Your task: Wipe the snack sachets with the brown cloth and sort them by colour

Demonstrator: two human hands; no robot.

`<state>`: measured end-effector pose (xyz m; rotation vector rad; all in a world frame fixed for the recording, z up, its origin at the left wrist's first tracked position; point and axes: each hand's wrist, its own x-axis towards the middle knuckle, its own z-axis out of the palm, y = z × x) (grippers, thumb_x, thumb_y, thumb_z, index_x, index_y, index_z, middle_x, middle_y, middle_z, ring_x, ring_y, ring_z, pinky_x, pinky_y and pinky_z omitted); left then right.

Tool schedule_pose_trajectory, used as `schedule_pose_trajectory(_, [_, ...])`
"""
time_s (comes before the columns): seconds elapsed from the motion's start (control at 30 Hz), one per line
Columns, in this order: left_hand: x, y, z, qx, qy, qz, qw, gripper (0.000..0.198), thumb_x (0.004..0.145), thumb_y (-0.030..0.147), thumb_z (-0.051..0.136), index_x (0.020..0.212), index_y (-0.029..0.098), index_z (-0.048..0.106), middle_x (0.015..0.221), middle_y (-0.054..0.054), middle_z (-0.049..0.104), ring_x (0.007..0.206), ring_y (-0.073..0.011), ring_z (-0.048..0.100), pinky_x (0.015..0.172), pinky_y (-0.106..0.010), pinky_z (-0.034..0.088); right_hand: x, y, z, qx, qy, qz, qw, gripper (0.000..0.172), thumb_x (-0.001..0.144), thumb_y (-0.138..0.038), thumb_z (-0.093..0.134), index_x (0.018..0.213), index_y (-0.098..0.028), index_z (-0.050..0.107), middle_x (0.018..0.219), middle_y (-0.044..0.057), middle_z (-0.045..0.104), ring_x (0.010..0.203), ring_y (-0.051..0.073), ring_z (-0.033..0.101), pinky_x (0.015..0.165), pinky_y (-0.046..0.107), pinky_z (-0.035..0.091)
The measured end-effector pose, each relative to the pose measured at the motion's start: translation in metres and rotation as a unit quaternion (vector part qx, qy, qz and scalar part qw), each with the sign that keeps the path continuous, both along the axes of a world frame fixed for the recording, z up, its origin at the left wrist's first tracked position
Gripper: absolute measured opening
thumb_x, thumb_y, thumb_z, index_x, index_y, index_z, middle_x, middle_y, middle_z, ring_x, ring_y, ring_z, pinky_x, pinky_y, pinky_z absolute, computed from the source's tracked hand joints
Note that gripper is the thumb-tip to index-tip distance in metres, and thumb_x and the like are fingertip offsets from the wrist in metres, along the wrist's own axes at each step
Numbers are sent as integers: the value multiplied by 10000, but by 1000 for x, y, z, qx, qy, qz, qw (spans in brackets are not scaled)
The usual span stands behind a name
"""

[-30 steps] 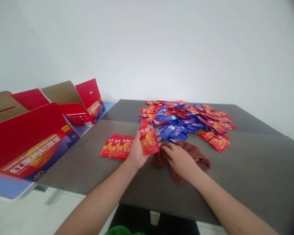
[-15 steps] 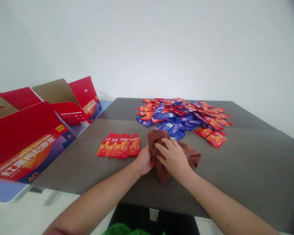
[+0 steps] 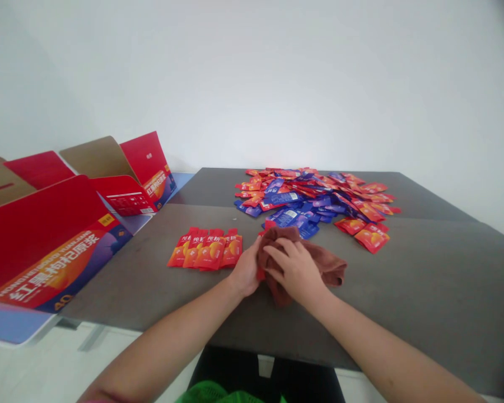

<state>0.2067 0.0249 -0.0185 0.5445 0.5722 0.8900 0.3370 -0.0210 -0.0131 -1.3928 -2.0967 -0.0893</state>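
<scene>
L hand point(image 3: 246, 272) & R hand point(image 3: 296, 270) both curl fingers tight on the brown cloth point(image 3: 330, 267), mid table point(image 3: 424, 291), near the front edge. The cloth looks bunched up so both hands can grip it. Row of red pkts point(image 3: 205, 250) lies flat just left, big pile point(image 3: 319, 196) behind.

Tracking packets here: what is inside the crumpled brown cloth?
Only red slivers of a foil packet show at the edges of the crumpled brown cloth. The left hand and right hand clasp the cloth, hiding the rest.
</scene>
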Motion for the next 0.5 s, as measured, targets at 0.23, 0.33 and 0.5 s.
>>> schedule_pose_trajectory(0.23, [-3, -1, 11, 68, 35, 91, 993, 396, 911, 462, 505, 1097, 151, 665, 1065, -87, 720, 1053, -229, 657, 979, -368, 489, 40, 30, -13, -53, 395, -71, 914, 366, 852, -395, 567, 1181, -234, 580, 1200, 86, 614, 1164, 267, 534, 1045, 474, 370])
schedule_pose_trajectory(0.33, [-3, 2, 3, 100, 66, 144, 982, 400, 911, 478, 491, 1092, 162, 658, 1074, -80, 717, 1066, -230, 650, 980, -380, 484, 27, 21, -8, -134, 547, -16, 826, 417, 832, -394, 586, 1232, -293, 526, 1294, 25, 584, 1219, 233, 513, 1060, 433, 372])
schedule_pose_trajectory(0.5, [-1, 6, -8, 233, 256, 201, 917, 392, 938, 464, 413, 984, 182, 680, 1047, -76, 718, 1073, -214, 632, 1005, -348, 444, -1, 5, -3, -261, 637, 82, 720, 455, 747, -241, 603, 1190, -306, 525, 1182, -9, 634, 1109, 208, 581, 937, 367, 471])
